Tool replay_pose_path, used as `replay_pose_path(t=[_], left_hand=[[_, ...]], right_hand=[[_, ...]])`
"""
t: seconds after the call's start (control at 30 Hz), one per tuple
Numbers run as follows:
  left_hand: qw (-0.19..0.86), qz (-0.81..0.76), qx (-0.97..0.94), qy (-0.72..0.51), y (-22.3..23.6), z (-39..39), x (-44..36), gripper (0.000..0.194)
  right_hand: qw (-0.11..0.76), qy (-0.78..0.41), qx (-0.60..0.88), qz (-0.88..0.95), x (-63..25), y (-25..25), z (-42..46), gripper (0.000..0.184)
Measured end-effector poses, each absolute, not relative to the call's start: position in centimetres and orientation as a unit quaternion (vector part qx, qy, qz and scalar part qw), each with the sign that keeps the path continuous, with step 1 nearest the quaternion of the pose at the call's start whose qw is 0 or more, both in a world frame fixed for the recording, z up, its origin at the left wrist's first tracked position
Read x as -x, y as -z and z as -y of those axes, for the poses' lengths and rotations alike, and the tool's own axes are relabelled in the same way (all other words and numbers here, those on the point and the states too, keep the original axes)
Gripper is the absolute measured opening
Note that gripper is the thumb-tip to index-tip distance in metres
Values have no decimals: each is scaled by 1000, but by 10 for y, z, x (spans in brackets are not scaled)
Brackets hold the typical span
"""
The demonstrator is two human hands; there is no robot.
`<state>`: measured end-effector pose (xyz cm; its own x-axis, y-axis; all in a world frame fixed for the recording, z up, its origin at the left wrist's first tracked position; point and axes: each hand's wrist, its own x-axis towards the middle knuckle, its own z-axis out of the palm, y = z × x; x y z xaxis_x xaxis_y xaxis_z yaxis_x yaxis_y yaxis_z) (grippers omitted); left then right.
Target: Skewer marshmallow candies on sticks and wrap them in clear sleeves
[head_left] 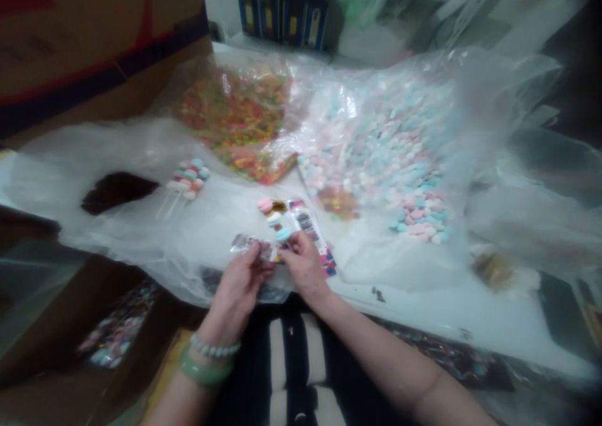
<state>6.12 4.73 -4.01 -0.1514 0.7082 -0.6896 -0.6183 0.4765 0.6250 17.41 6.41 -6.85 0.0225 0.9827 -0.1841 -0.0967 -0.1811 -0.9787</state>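
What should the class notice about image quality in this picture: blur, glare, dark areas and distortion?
In the head view, the left hand, right hand and packet look soft; glare whitens the plastic bag; the right edge falls dark and smeared; the wide lens seems to bend the table edge.

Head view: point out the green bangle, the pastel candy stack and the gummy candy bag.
green bangle (205, 372), head view, on the band's middle
pastel candy stack (274, 219), head view, on its middle candies
gummy candy bag (235, 122), head view, on its middle
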Motion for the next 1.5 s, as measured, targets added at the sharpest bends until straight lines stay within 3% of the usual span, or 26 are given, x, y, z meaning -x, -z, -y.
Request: replay_pose_path(t=[0.23,0.5,0.8,1.07,1.17,1.27,1.4,1.5], left_hand=[[605,-559,69,-563,45,-55,-47,13],[647,-457,138,-595,36,-57,-3,16],[687,-403,124,-592,37,-53,3,25],[662,-415,135,-610,34,-56,6,24],[615,-439,162,-635,33,-59,6,19],[582,-467,149,-648,33,-57,0,16],[604,-491,56,-625,35,-51,-15,14],[630,-506,2,-590,36,-46,-30,13]], right_hand=[[478,-568,515,429,-181,66,-63,16],[460,-485,532,520,-198,52,-49,5],[472,-369,485,637,-195,54,-41,14],[468,-353,487,648,-200,59,-41,16],[472,-383,508,610,-199,54,-43,12],[463,-503,526,506,-192,47,-46,5],[435,-690,473,331,-177,41,-52,20],[435,-711,469,291,-171,42,-57,26]])
